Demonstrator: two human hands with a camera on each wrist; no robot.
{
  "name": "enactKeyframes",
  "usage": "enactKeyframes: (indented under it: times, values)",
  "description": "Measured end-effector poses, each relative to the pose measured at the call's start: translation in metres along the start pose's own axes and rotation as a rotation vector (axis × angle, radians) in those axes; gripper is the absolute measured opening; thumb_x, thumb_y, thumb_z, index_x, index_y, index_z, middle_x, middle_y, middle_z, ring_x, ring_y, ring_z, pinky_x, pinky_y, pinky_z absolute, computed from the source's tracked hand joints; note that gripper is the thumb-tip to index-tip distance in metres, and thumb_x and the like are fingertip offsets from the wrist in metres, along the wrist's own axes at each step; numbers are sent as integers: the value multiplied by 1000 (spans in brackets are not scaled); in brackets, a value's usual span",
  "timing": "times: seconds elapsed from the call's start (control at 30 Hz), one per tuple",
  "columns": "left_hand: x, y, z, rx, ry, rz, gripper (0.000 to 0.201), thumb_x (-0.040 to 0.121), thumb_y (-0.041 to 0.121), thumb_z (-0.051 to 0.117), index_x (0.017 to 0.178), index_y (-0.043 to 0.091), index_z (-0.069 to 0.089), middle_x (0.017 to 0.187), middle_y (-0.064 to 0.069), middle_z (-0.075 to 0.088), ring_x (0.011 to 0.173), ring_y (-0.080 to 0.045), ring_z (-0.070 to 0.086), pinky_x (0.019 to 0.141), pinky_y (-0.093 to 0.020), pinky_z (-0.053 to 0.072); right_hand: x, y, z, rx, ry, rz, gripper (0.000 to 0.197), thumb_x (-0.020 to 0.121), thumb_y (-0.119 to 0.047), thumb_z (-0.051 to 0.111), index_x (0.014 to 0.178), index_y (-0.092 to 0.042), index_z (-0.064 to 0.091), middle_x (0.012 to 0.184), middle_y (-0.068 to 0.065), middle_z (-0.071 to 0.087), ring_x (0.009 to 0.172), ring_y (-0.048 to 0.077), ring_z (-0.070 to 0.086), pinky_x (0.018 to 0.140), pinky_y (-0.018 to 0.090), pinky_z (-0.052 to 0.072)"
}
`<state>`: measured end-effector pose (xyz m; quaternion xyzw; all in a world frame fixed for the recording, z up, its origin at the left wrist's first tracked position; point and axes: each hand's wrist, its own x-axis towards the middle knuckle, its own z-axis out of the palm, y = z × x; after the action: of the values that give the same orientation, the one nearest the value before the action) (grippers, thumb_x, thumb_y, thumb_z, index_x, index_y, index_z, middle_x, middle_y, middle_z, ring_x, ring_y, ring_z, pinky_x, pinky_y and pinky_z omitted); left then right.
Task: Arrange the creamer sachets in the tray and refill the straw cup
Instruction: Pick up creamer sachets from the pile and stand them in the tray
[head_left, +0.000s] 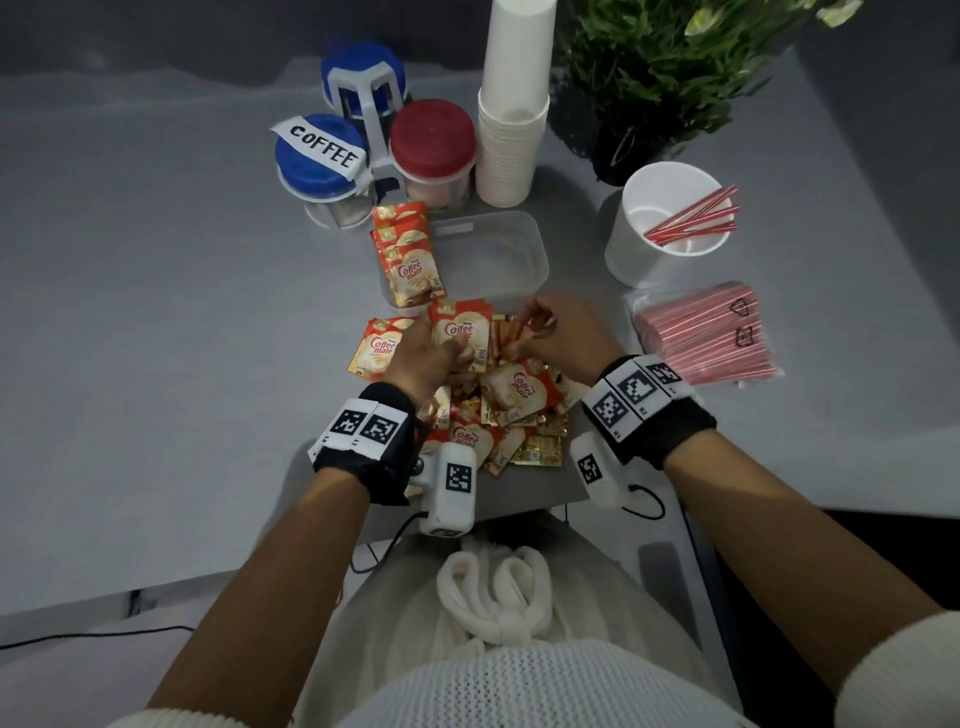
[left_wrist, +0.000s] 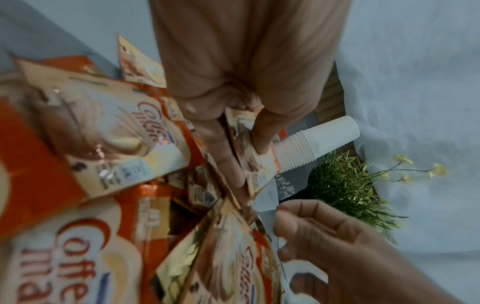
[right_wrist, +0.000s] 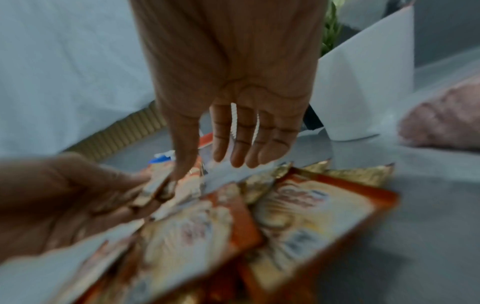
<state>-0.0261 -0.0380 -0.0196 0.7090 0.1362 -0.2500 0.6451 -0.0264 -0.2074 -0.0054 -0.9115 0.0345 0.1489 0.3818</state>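
both hands down in the sachet pile, left hand gripping a small stack.

the left hand (head_left: 423, 353) pinches a few creamer sachets (head_left: 461, 332) between thumb and fingers, upright over the loose pile (head_left: 511, 410); the right hand (head_left: 558, 332) sits just beside it, thumb on the stack's edge, its other fingers (right_wrist: 241, 142) straight and together. beyond lies the clear tray (head_left: 498, 260), a row of sachets (head_left: 410, 260) standing at its left end. to the right stands the white straw cup (head_left: 670, 223) with a few striped straws (head_left: 696, 215), the bagged straws (head_left: 706, 332) near it.
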Motion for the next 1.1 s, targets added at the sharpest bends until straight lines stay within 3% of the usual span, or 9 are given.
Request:
enactKeyframes:
  times: [0.17, 0.27, 0.4, 0.53, 0.6, 0.7, 0.87, 1.0, 1.1]
  values:
    - [5, -7, 1, -2, 59, -11, 42, 96, 8, 45, 136, 4, 35, 127, -16, 53, 99, -24, 59, 62, -22, 57, -15, 11, 8, -315, -198, 29, 66, 64, -28, 80, 118, -14, 45, 127, 7, 43, 119, 24, 41, 100, 37, 38]
    - [5, -8, 2, -9, 69, -7, 42, 96, 7, 44, 137, 5, 35, 128, -15, 53, 102, -25, 58, 63, -22, 57, -16, 11, 12, -345, -220, 38, 55, 69, -26, 78, 113, -10, 47, 122, 8, 49, 114, 25, 45, 92, 35, 38]
    - [6, -7, 0, 29, 70, 19, 38, 95, 10, 47, 133, 7, 39, 122, -10, 56, 108, -28, 59, 89, -42, 54, -15, 9, 7, -215, -211, 39, 35, 77, -18, 72, 105, -6, 56, 105, 6, 59, 96, 20, 52, 78, 27, 38]
    - [7, -4, -3, -2, 50, 34, 28, 94, 9, 50, 119, -1, 49, 108, -18, 60, 86, -21, 63, 70, -28, 57, -8, -1, -11, 43, -182, 75, 22, 77, -10, 71, 93, 2, 64, 90, 10, 64, 80, 23, 60, 73, 38, 51]
    - [6, 1, -3, 32, 10, 63, 17, 93, 10, 50, 107, 1, 55, 103, -19, 63, 81, -22, 64, 69, -29, 57, -3, -9, -18, 93, -166, 47, 23, 76, -8, 72, 92, 7, 65, 98, 22, 66, 89, 31, 63, 84, 43, 52]
    - [7, 11, -2, 46, -52, 65, 20, 96, 14, 45, 108, 1, 55, 90, -10, 65, 77, -23, 63, 70, -37, 56, 11, -20, -21, 83, -158, -7, 17, 78, -8, 70, 89, 5, 66, 92, 15, 65, 84, 26, 60, 79, 35, 49]
    - [7, 21, -4, -16, -76, 66, 15, 97, 15, 42, 107, 11, 53, 109, -19, 61, 103, -36, 60, 92, -51, 49, 29, -31, -11, -25, -20, -68, 15, 80, -14, 69, 91, -3, 68, 93, 8, 65, 84, 14, 54, 73, 25, 42]
    - [7, 17, -9, 49, -78, 85, 12, 91, 10, 53, 100, 18, 55, 109, -19, 64, 104, -35, 62, 95, -52, 47, 35, -41, -1, 67, 69, -97, 15, 74, -11, 74, 84, -1, 68, 77, 2, 60, 69, 9, 52, 57, 8, 35]
    - [9, 16, -16, 33, 32, 89, 12, 90, 10, 55, 101, 14, 56, 111, -19, 65, 102, -34, 62, 95, -52, 48, 38, -41, 3, 267, 145, 3, 22, 74, -7, 74, 94, -1, 65, 73, -2, 55, 66, 10, 54, 62, 21, 48]
